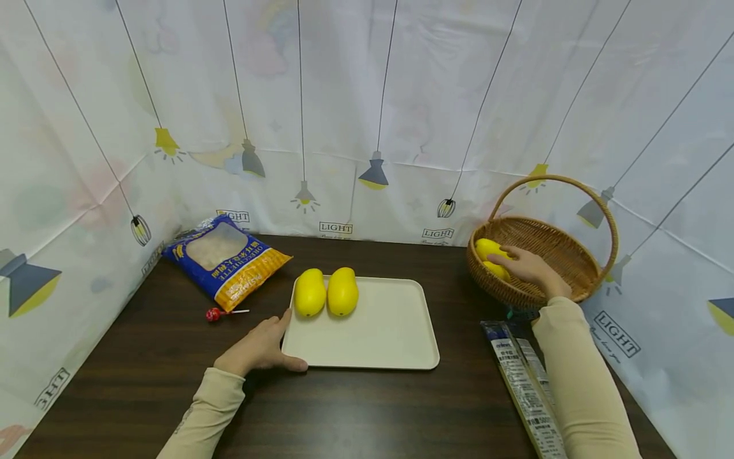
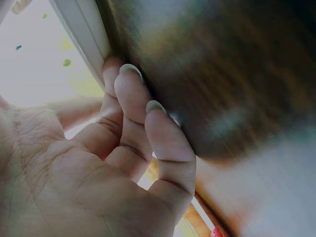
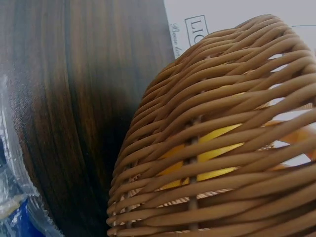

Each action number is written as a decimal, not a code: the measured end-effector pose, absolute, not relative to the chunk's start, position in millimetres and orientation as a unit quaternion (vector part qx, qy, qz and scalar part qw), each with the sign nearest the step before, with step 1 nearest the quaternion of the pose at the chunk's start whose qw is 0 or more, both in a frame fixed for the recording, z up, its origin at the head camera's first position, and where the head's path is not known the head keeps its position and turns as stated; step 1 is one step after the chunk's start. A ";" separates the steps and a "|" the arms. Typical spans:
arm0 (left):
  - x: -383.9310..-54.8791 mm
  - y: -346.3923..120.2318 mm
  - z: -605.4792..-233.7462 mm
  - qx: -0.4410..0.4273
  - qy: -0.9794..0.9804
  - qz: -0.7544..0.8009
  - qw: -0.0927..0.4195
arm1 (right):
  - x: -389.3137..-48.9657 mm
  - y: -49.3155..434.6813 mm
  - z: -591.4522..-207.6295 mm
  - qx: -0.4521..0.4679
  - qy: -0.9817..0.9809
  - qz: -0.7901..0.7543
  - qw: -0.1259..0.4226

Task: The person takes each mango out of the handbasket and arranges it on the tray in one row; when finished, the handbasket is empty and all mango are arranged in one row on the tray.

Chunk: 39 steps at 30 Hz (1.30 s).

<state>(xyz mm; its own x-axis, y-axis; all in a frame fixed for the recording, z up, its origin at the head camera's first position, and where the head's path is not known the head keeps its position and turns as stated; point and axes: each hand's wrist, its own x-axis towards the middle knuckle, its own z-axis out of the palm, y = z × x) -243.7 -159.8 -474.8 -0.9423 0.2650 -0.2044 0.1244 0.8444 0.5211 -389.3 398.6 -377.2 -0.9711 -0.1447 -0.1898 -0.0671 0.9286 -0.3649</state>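
Note:
My left hand (image 1: 260, 344) holds the near left corner of a cream rectangular tray (image 1: 384, 331), with the thumb on its front edge. In the left wrist view, bent fingers (image 2: 168, 140) press along the tray's side, their tips down by the dark table. Two smooth yellow oval fruits (image 1: 309, 293) lie side by side on the tray's far left part. Over at the right, my right hand (image 1: 530, 268) reaches inside a wicker basket (image 1: 564, 245) and touches yellow fruit (image 1: 487, 247) by its left wall. The weave hides most of that hand in the right wrist view.
A blue and orange pasta bag (image 1: 229, 258) lies at the back left, with a red lollipop (image 1: 214, 314) before it. Long clear packets (image 1: 524, 382) lie beneath the right forearm. The basket's tall handle (image 1: 610, 223) arches upward. A printed curtain (image 1: 344, 95) stands behind the table.

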 end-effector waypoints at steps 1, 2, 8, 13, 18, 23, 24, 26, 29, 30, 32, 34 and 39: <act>-243.5 -159.8 -474.7 0.102 0.951 0.259 0.135 | -389.4 398.4 -377.7 -0.053 0.976 -0.181 0.113; -243.3 -159.7 -474.6 0.101 0.951 0.260 0.134 | -389.5 398.2 -378.3 -0.053 0.975 -0.180 0.116; -242.7 -159.2 -473.9 0.102 0.950 0.264 0.131 | -391.9 397.5 -384.0 -0.051 0.976 -0.173 0.123; -242.4 -159.1 -474.6 0.100 0.950 0.267 0.131 | -392.1 398.7 -386.3 -0.051 0.977 -0.170 0.120; -242.5 -159.9 -475.1 0.097 0.950 0.263 0.135 | -392.4 399.6 -388.2 -0.054 0.977 -0.165 0.122; -243.4 -160.3 -475.6 0.096 0.951 0.261 0.138 | -394.2 401.5 -394.2 -0.065 0.978 -0.152 0.125; -243.6 -160.3 -475.7 0.096 0.951 0.261 0.137 | -394.6 401.7 -395.4 -0.066 0.978 -0.152 0.127; -243.8 -160.4 -476.1 0.097 0.951 0.261 0.137 | -395.3 402.0 -397.4 -0.068 0.978 -0.150 0.129; -244.2 -160.3 -477.0 0.098 0.951 0.262 0.136 | -396.6 402.3 -399.4 -0.076 0.978 -0.147 0.130; -244.3 -160.3 -477.2 0.098 0.950 0.262 0.136 | -396.8 402.0 -399.3 -0.079 0.977 -0.148 0.132; -244.4 -160.1 -477.5 0.098 0.950 0.262 0.136 | -397.0 401.6 -398.8 -0.086 0.976 -0.150 0.133; -244.5 -160.0 -477.6 0.098 0.950 0.262 0.136 | -396.8 400.9 -398.0 -0.093 0.975 -0.152 0.134; -245.4 -160.4 -477.9 0.096 0.951 0.259 0.138 | -397.8 398.7 -398.1 -0.100 0.976 -0.139 0.134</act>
